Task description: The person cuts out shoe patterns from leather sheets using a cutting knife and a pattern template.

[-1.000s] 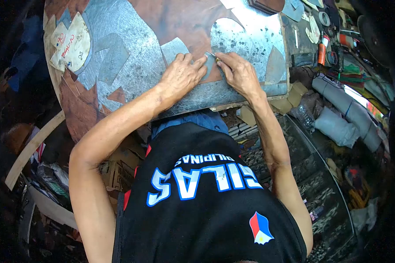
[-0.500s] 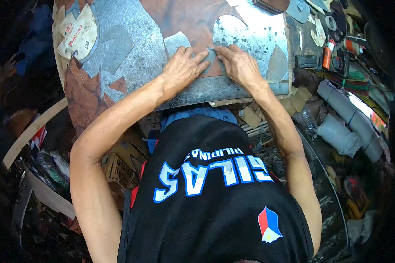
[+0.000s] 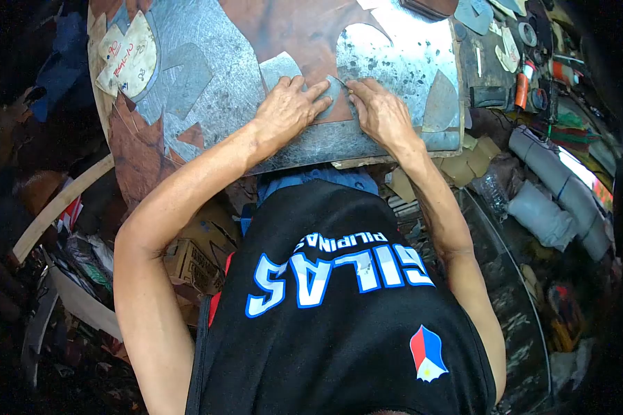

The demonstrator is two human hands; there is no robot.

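Observation:
My left hand (image 3: 289,108) lies with fingers spread, pressing down a small grey template (image 3: 331,93) on a brown leather sheet (image 3: 277,24). Close beside it, my right hand (image 3: 384,114) has its fingers pinched around a thin pointed tool (image 3: 338,80), whose tip is at the template's upper edge. Most of this tool is hidden by the fingers, so its exact kind does not show. Just above my left hand, a pale grey piece (image 3: 280,66) rests on the leather. The leather lies over a scuffed metal-topped table (image 3: 218,97).
Cream paper patterns (image 3: 127,59) with red writing lie at the table's left. A grey pointed piece (image 3: 439,104) is at the right. Beyond the right edge are an orange tube (image 3: 524,84) and a tape roll (image 3: 527,34). Rolled grey material (image 3: 561,190) stands lower right.
My right hand has shifted slightly right, and the tool tip has moved along the template's edge. My left hand stays pressed in place. The whole view has shifted a little.

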